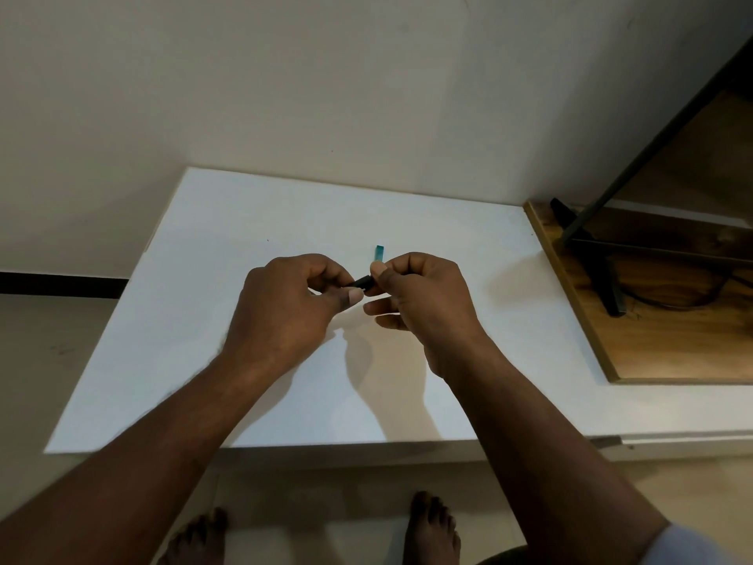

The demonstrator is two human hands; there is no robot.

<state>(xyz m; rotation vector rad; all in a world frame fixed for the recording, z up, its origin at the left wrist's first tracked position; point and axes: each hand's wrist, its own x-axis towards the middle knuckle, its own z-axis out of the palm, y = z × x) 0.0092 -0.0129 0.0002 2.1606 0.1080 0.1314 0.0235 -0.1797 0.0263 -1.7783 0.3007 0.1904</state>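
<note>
A small black object, short and cylindrical, is held between both hands above the white table. My left hand pinches its left end between thumb and curled fingers. My right hand pinches its right end. A small teal strip sticks up just behind my right fingertips; whether it is joined to the black object or held apart from it cannot be told. Most of the black object is hidden by fingers.
A pale wall stands behind the table. To the right lies a wooden board with a black metal stand and a cable on it. My bare feet show on the floor below the table's front edge.
</note>
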